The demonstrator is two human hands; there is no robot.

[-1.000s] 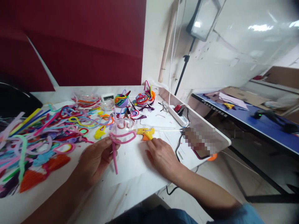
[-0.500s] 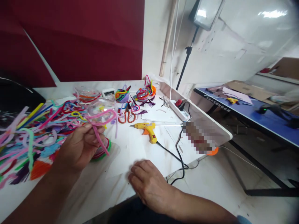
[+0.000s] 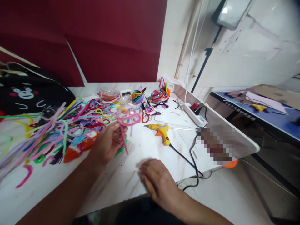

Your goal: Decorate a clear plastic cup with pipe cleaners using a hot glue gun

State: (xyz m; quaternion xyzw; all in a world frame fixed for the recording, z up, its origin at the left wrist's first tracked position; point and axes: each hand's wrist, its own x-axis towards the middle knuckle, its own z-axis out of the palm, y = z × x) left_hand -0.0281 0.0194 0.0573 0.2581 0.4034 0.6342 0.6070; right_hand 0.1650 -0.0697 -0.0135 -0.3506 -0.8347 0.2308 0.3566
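Note:
My left hand (image 3: pixel 110 140) pinches a pink pipe cleaner (image 3: pixel 124 139), bent into a loop at its top with one end hanging down. Behind that loop, partly covered, is a clear plastic dome (image 3: pixel 128 108). A round piece edged in green (image 3: pixel 120 151) shows partly behind my left fingers. My right hand (image 3: pixel 156 175) lies at the table's front edge, palm down, fingers loosely bent and holding nothing that I can see. Beyond it is a yellow hot glue gun (image 3: pixel 161 129), its nozzle facing left. Orange-handled scissors (image 3: pixel 145 117) lie behind the glue gun, partly hidden.
A heap of coloured pipe cleaners (image 3: pixel 77 125) covers the left side. Decorated balls (image 3: pixel 137 96) stand at the back. A power strip (image 3: pixel 194 115) and black cord (image 3: pixel 185 158) lie to the right. A black bag (image 3: pixel 35 93) stands far left; a blue table (image 3: pixel 264 106) is beyond.
The view has turned left, so things appear further right and more of the heap and the black bag shows. My left hand still holds the pink pipe cleaner; my right hand stays at the edge.

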